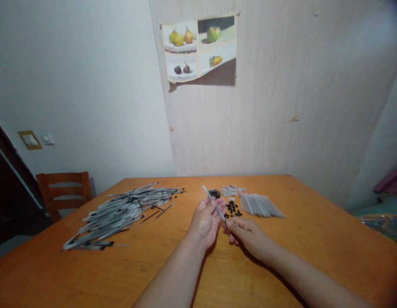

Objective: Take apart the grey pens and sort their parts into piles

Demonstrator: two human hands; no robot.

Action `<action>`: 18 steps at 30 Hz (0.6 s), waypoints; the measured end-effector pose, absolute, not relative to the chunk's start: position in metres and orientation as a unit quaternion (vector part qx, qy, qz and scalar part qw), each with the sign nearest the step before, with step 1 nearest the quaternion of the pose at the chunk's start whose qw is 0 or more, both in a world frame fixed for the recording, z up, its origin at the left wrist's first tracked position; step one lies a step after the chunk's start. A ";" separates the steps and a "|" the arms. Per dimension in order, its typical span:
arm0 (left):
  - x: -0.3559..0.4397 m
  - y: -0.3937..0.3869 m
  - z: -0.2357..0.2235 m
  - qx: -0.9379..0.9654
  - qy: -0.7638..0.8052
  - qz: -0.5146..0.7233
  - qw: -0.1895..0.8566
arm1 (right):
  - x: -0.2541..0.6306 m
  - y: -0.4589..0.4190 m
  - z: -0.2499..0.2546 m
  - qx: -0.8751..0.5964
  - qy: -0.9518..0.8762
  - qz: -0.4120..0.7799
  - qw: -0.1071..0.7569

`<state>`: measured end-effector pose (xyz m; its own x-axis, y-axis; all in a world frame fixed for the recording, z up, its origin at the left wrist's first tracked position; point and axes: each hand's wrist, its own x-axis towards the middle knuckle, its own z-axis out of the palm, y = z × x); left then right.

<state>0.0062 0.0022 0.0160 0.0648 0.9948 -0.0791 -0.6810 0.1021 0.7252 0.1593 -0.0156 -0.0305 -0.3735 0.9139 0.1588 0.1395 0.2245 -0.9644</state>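
Over the middle of the orange-brown table (89, 278), the left hand (204, 221) and the right hand (246, 234) meet on one slim, pale tube (220, 212), which is held slantwise with its upper end pointing toward the table's far edge. The left hand, palm partly upturned, has its thumb pressed on the tube's middle, while the right hand pinches the lower end between thumb and fingers, where a little dark material shows. Any print on the tube is too small to read. On the table's right half, just beyond the hands, small black pieces (232, 207) lie scattered, with a cluster of upright-looking black tips (215, 193) behind them, partly hidden by the left hand. Nearer the table's far edge sit short whitish pieces (230, 190), and to their right a row of translucent tubes (260, 205) lies side by side; a broad strip of wood separates this row from the table's right edge. On the table's left half spreads a large heap of pale and black pens (121, 211), its near end approaching the left edge, with a wide band of bare wood between the heap and the left hand. The table's far edge runs along the wall (262, 128), where a printed sheet (214, 49) shows fruit pictures. Beyond the table's left edge stands a wooden chair (65, 188).
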 end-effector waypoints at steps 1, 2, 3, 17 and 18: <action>0.006 0.001 0.017 0.268 0.300 0.615 0.678 | 0.159 -0.015 -0.030 -0.395 -0.661 0.495 0.402; 0.007 0.000 0.018 0.271 0.303 0.613 0.677 | 0.158 -0.015 -0.030 -0.398 -0.652 0.503 0.404; 0.007 -0.001 0.019 0.274 0.306 0.611 0.676 | 0.158 -0.015 -0.029 -0.402 -0.644 0.508 0.406; 0.011 -0.010 0.024 0.291 0.298 0.590 0.692 | 0.166 -0.016 -0.026 -0.379 -0.613 0.521 0.458; 0.013 -0.013 0.023 0.303 0.294 0.571 0.704 | 0.167 -0.015 -0.025 -0.384 -0.599 0.509 0.485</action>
